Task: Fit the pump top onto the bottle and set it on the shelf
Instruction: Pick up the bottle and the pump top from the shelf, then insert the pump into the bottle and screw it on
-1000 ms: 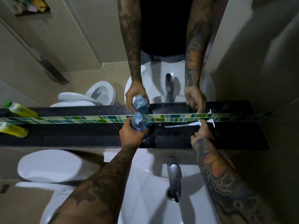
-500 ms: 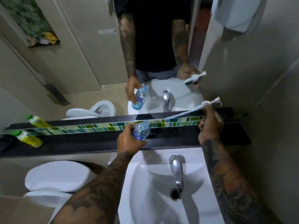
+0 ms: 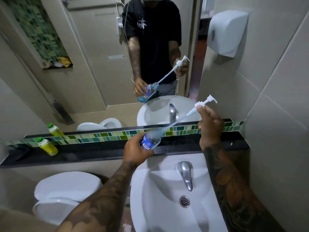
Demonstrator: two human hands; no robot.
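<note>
Pump top (image 3: 201, 104) and bottle (image 3: 151, 139), held apart above the sink (image 3: 167, 206), w/ the dip tube running between them. Left hand (image 3: 136, 150): fingers curled around the lower half of the bottle, which is clear, blue-labelled and tilted w/ its neck toward upper right. Right hand (image 3: 211, 126): thumb and fingertips pinched on the white collar of the pump top, other fingers loosely bent; nozzle head pointing up and right. Dip tube slopes down-left from the collar to the bottle neck; lower end at or just inside the opening, exact depth cannot be told. Collar well apart from the neck, i.e. pump top not yet seated. Bottle is in the air in front of the black shelf (image 3: 100, 152), not resting on it. Shelf runs below a green tile strip (image 3: 107, 137) and the mirror (image 3: 93, 72); mirror repeats both hands, bottle and pump top. Yellow bottle w/ green cap (image 3: 46, 146) stands at the left end of the shelf. Tap (image 3: 185, 174) sits at the sink's rear; toilet (image 3: 65, 191) lies to the left; white dispenser (image 3: 226, 33) hangs on the right wall.
</note>
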